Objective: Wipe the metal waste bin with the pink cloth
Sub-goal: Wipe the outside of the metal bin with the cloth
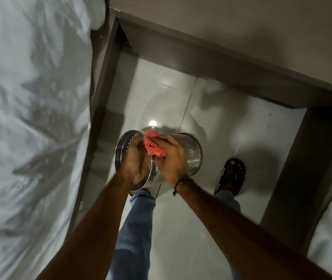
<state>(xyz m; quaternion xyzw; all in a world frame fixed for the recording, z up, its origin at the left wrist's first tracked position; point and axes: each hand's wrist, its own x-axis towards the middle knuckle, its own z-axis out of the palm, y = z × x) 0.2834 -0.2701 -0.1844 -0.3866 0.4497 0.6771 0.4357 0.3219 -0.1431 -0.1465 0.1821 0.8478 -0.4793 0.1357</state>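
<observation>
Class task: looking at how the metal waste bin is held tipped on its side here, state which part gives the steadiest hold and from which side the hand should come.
Probably the open rim of the metal waste bin, approached from its mouth end on the person's left. The bin lies sideways, so the left hand hooks that thin edge, leaving the curved wall free for the right hand with the pink cloth.

Waste bin held on its side above the floor, between two beds.

The waste bin (191,156) lies tilted, open end left, base right. The left hand (135,160) grips the rim at the open end; the right hand (171,156) presses the cloth (154,147) onto the wall. A bed (29,118) lies left, a second bed (331,239) near right, a sandalled foot (233,174) right of the bin on the floor (181,229).
</observation>
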